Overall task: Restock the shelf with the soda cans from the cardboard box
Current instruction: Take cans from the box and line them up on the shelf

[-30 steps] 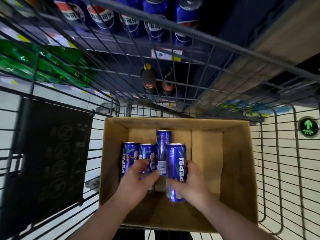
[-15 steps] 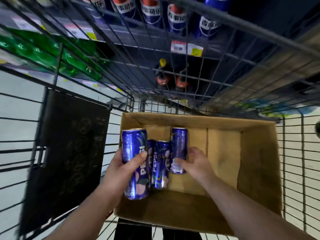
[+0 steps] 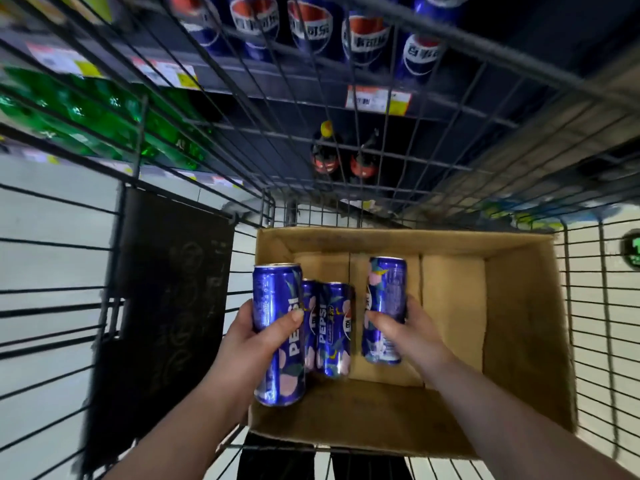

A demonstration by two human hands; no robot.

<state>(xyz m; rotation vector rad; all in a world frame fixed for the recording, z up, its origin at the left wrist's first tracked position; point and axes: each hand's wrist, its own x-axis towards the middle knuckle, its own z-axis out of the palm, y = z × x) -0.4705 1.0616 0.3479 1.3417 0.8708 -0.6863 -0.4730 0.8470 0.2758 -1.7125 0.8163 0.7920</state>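
An open cardboard box [image 3: 526, 327] sits inside a wire shopping cart. My left hand [image 3: 256, 337] grips a tall blue Pepsi can [image 3: 277, 334], lifted over the box's left wall. My right hand [image 3: 405, 327] holds a second blue can [image 3: 386, 306] raised above the box floor. Two more blue cans [image 3: 329, 327] stand in the box between my hands. The shelf [image 3: 311, 81] with blue Pepsi bottles [image 3: 311, 29] lies beyond the cart's wire front.
The cart's wire walls [image 3: 606, 323] surround the box, and a black panel [image 3: 166, 296] hangs on the left side. Green bottles [image 3: 104, 119] fill the shelf at left. Two dark bottles [image 3: 343, 157] stand on a lower shelf. Price tags [image 3: 377, 100] line the shelf edge.
My left hand took a can and raised it out over the box's left wall. My right hand closed round another can and lifted it off the box floor.
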